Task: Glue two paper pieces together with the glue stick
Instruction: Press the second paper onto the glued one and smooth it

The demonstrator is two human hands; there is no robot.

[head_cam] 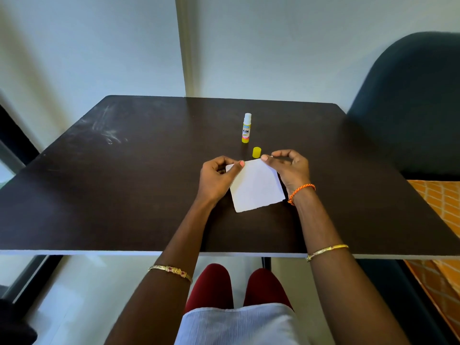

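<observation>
A white paper square (256, 186) lies on the dark table (124, 195) in front of me. My left hand (217, 179) pinches its top left corner and my right hand (290, 170) pinches its top right corner. Whether a second sheet lies under the top one I cannot tell. The yellow glue stick (246, 129) stands upright and uncapped behind the paper, its white glue exposed. Its yellow cap (256, 152) rests on the table just beyond the paper's top edge, close to my right fingertips.
A dark blue chair (410, 108) stands at the table's right side, with orange patterned fabric (438, 220) below it. A pale wall runs right behind the table's far edge. My knees (236, 287) are under the near edge.
</observation>
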